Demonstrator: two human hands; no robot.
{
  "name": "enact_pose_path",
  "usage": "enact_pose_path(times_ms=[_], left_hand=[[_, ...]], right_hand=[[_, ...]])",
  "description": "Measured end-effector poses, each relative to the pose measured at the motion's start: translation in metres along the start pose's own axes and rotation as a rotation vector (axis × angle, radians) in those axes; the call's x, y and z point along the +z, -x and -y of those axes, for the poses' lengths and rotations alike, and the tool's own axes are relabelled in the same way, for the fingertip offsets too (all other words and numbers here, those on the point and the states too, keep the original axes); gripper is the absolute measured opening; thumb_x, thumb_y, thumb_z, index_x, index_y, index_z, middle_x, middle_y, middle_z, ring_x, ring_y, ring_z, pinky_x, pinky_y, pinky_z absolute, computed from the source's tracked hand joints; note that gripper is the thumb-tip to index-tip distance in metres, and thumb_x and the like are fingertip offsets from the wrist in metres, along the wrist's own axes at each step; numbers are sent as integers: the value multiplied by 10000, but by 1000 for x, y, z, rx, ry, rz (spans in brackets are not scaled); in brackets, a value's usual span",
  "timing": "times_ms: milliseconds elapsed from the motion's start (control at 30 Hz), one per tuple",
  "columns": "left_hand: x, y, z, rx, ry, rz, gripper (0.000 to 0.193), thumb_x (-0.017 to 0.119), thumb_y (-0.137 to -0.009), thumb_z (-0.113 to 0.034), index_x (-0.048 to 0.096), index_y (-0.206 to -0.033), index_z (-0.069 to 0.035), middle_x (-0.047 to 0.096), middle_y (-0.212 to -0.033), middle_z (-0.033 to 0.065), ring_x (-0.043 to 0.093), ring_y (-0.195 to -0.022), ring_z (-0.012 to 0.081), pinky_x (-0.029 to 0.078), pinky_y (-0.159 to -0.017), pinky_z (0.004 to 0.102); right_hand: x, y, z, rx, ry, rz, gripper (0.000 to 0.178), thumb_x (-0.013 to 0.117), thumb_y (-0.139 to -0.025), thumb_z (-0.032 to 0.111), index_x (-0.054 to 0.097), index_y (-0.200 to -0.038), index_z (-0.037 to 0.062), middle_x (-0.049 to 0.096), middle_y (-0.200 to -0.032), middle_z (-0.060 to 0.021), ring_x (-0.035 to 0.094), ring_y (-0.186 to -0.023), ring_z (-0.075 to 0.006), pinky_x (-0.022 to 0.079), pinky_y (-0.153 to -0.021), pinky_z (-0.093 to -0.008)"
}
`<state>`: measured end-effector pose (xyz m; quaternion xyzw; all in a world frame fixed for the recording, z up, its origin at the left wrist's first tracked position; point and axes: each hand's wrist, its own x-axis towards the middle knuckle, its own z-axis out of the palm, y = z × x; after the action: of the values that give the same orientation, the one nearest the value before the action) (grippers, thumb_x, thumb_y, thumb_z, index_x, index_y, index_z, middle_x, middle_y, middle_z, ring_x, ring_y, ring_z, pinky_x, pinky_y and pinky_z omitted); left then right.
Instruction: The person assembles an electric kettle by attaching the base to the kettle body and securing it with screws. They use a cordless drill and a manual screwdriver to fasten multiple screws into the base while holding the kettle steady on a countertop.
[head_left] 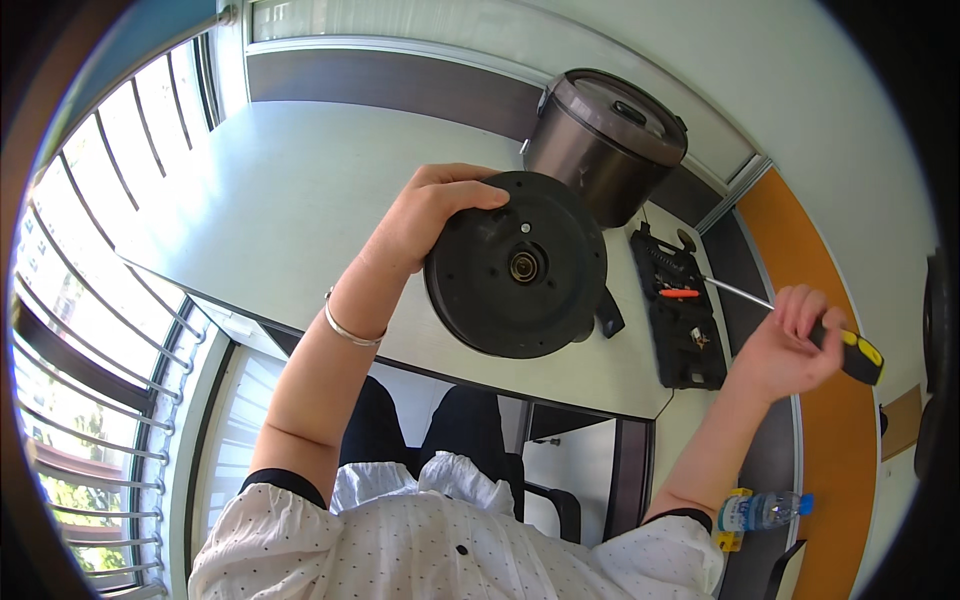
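Nearest the person, at the right, a clear bottle (775,511) with a blue cap was beside a yellow item (735,540); its fill level could not be determined. The right hand (795,350) gripped a screwdriver (860,358) with a black-and-yellow handle, fingers curled closely around the front of the grip. The shaft pointed toward the tool case; tip contact could not be confirmed. The left hand (440,210) supported a round black base (500,310) above the table (330,160), thumb flat on the exposed face, other fingers largely hidden behind the part. A recessed centre socket (523,266) faced the person. Beyond, the open black tool case (672,350) contained an orange-red tool (680,293) and a small metal piece (699,337). Farther back stood a brown pot (590,165), lid (618,105) fitted, interior concealed.
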<state>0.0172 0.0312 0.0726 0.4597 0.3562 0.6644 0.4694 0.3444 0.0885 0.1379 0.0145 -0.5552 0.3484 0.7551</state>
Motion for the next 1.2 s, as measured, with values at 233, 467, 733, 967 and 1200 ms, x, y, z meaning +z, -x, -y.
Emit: enact_pose_path(times_ms=[233, 467, 733, 967, 1200], left_hand=[[9, -9, 3, -12, 29, 72, 344, 592, -788, -93, 624, -1050, 128, 669, -878, 168, 650, -727, 179, 536, -648, 250], [1, -6, 4, 35, -1, 49, 291, 569, -805, -72, 639, -997, 135, 669, -895, 157, 645, -723, 167, 534, -633, 237], [-1, -7, 4, 17, 38, 52, 325, 608, -777, -99, 638, -1001, 134, 661, -859, 152, 637, -729, 179, 529, -663, 259], [-2, -6, 2, -23, 66, 40, 363, 629, -761, -115, 630, -1019, 140, 660, -852, 165, 640, -728, 197, 535, -678, 276], [-2, -6, 3, 6, 32, 41, 308, 575, -797, -83, 634, -1004, 137, 667, -887, 160, 645, -731, 167, 537, -656, 242]], right_hand=[[75, 7, 4, 208, -442, 283, 378, 506, -888, 357, 337, -609, 165, 322, -456, 47, 249, -427, -82, 202, -448, -264], [114, 26, -38, 237, -341, 512, 297, 456, -873, 268, 345, -637, 127, 342, -457, 6, 234, -421, -119, 204, -418, -281], [118, 27, -46, 218, -301, 507, 304, 460, -871, 261, 343, -625, 127, 337, -450, 6, 230, -416, -117, 195, -410, -279], [116, 25, -45, 222, -327, 516, 305, 452, -883, 286, 348, -642, 131, 344, -459, 9, 228, -415, -113, 194, -409, -281], [119, 29, -46, 200, -319, 517, 300, 448, -887, 284, 355, -647, 129, 345, -459, 6, 226, -409, -114, 202, -411, -281]])
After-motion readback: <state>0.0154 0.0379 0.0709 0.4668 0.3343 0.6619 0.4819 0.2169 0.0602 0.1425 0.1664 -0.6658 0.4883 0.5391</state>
